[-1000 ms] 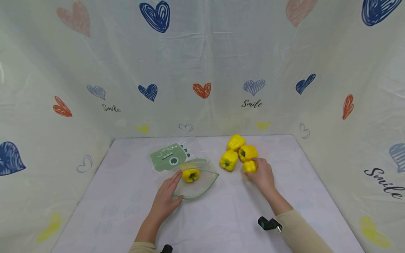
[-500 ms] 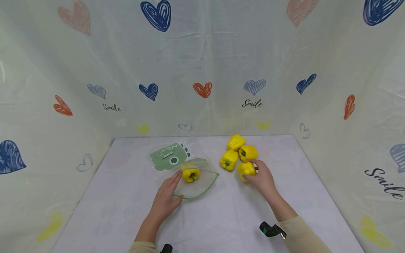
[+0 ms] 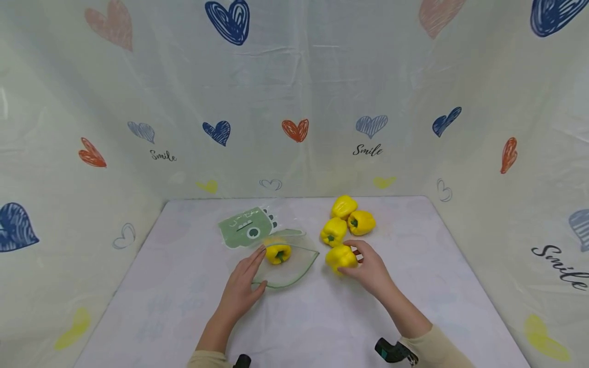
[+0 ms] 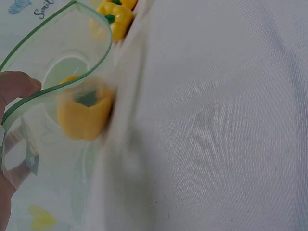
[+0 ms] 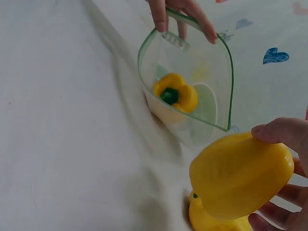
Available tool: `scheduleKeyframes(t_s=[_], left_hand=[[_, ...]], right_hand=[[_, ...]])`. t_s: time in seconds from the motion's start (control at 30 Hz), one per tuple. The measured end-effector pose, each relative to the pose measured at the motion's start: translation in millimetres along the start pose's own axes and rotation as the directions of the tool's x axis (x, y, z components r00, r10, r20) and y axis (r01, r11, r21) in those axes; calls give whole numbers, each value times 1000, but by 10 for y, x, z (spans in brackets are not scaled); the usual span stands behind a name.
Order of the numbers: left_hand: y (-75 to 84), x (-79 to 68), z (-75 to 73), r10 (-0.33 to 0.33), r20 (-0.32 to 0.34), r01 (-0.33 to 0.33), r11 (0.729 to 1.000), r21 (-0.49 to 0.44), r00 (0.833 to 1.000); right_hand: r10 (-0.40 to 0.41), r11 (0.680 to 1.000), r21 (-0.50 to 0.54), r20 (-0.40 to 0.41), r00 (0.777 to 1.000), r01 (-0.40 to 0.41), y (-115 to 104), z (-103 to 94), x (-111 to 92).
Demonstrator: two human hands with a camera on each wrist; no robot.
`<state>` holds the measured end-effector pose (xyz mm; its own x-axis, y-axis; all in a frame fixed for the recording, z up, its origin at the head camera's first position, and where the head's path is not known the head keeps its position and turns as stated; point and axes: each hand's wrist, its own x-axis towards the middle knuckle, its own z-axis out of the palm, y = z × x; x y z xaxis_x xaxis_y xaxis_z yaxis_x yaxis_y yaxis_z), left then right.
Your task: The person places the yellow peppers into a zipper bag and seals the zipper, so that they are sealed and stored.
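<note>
My right hand [image 3: 370,271] grips a yellow bell pepper [image 3: 341,258] between thumb and fingers, just right of the bag. In the right wrist view that pepper [image 5: 240,175] appears large, with the thumb on top and fingers curled beneath. With my left hand [image 3: 241,283] I hold the rim of a clear zip bag [image 3: 299,273] edged in green, its mouth gaping toward me. One yellow bell pepper [image 5: 175,91] lies inside the bag, its green stem facing the opening. In the left wrist view, my thumb [image 4: 21,86] presses on the green rim.
Behind the held pepper, three more yellow peppers [image 3: 333,231] sit grouped on the white-covered table [image 3: 303,332]. A flat green bag with a cartoon face [image 3: 246,228] lies behind the opened bag. Heart-printed curtains [image 3: 294,76] surround the back and sides.
My right hand has lifted the pepper from beside the group and carried it left, toward the bag's mouth. The left hand and the bag have stayed in place.
</note>
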<state>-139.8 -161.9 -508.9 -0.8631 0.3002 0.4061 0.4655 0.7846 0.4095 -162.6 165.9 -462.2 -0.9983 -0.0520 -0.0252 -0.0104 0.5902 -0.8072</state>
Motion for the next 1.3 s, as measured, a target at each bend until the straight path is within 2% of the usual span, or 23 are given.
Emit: scheduleKeyframes(t_s=[0.17, 0.37, 0.57, 0.87, 1.1, 1.3], left_hand=[[9, 15, -11, 23, -29, -23, 1000, 3, 999], [13, 26, -24, 16, -19, -17, 1000, -5, 1000], [16, 27, -28, 24, -29, -24, 1000, -11, 999], [24, 35, -26, 30, -30, -31, 999, -21, 999], [33, 35, -35, 34, -26, -35, 999, -27, 999], [30, 29, -30, 36, -23, -36, 999, -24, 999]], right_hand=[[-35, 999, 14, 33, 999, 35, -111, 56, -98], [-62, 998, 37, 45, 997, 60, -223, 132, -171], [-54, 998, 38, 93, 994, 51, -299, 239, -222], [-97, 992, 97, 137, 986, 84, -328, 365, -239], [-87, 992, 102, 157, 984, 71, -335, 460, -231], [-115, 989, 117, 186, 976, 95, -323, 562, -228]])
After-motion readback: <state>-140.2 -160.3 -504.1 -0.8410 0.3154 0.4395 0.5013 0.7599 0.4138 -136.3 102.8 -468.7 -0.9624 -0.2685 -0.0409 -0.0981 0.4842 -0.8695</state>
